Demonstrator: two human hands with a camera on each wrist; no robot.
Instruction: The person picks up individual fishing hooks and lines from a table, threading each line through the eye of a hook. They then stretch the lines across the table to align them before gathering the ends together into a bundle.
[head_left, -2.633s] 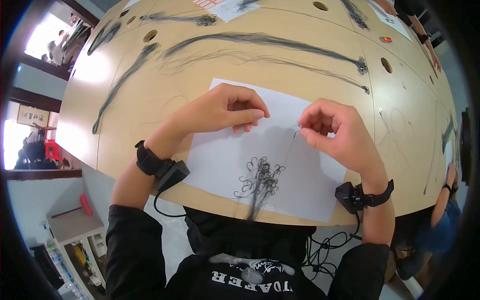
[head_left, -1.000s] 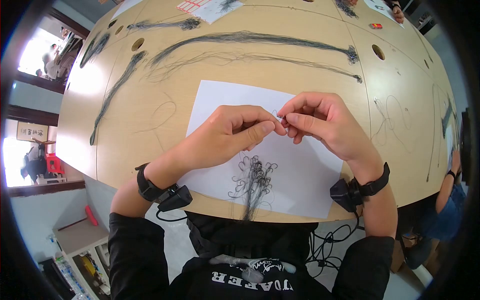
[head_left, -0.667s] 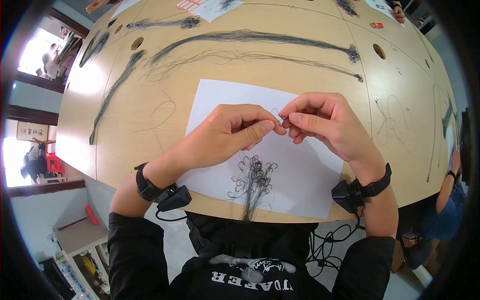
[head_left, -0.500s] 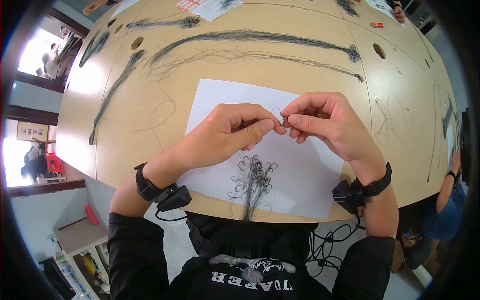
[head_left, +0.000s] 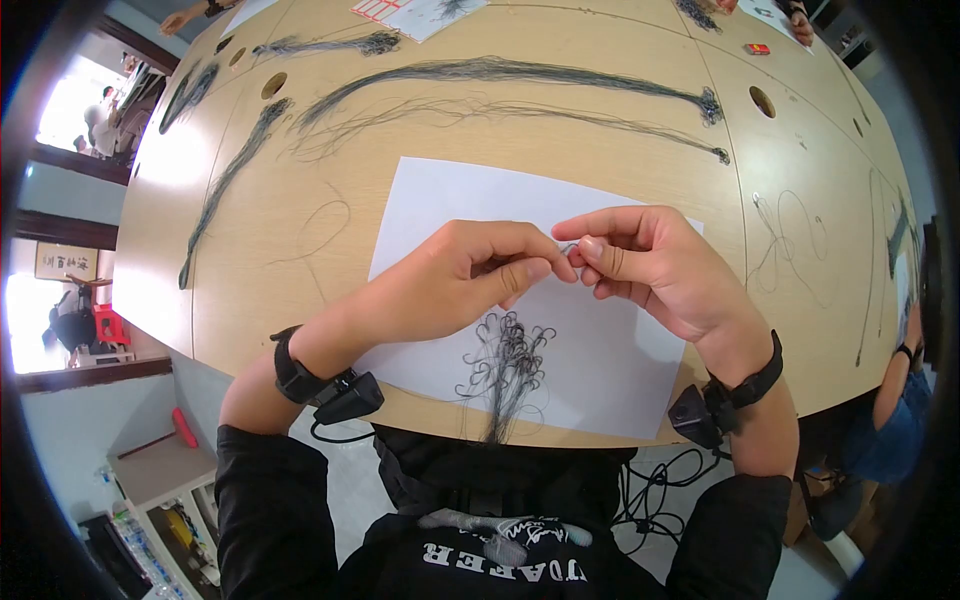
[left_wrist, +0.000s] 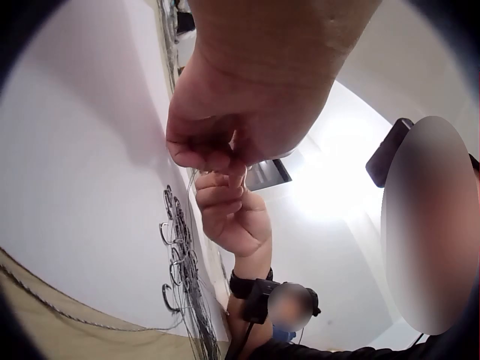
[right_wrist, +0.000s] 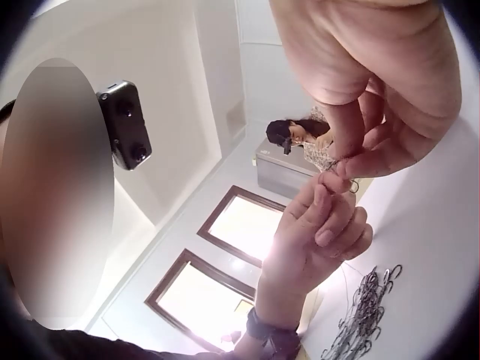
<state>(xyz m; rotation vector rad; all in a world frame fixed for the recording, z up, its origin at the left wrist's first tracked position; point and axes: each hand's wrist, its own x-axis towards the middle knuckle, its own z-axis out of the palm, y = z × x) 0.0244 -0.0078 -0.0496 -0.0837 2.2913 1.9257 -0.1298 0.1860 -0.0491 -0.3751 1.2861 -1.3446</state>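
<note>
My left hand [head_left: 460,270] and right hand [head_left: 650,260] meet fingertip to fingertip over the white paper [head_left: 400,200]. A small fish hook [right_wrist: 355,185] shows between the fingertips in the right wrist view. My right thumb and forefinger pinch it. My left thumb and forefinger also pinch right beside it, on its thin fishing line; I cannot tell whether they grip the hook's shank as well. Below the hands, a bunch of black fish hooks [head_left: 510,350] lies on the paper, their lines trailing over the front table edge.
Bundles of line with hooks [head_left: 500,72] stretch across the table [head_left: 420,140] behind the paper. Another bundle [head_left: 235,180] lies left. Loose line [head_left: 785,245] is coiled at right, near a cable hole [head_left: 762,101]. A small red packet [head_left: 757,48] lies farther back.
My hands, first apart, have come together with the hook between them. Since half a second ago the right hand has tipped lower and its forefinger has straightened over the left fingertips.
</note>
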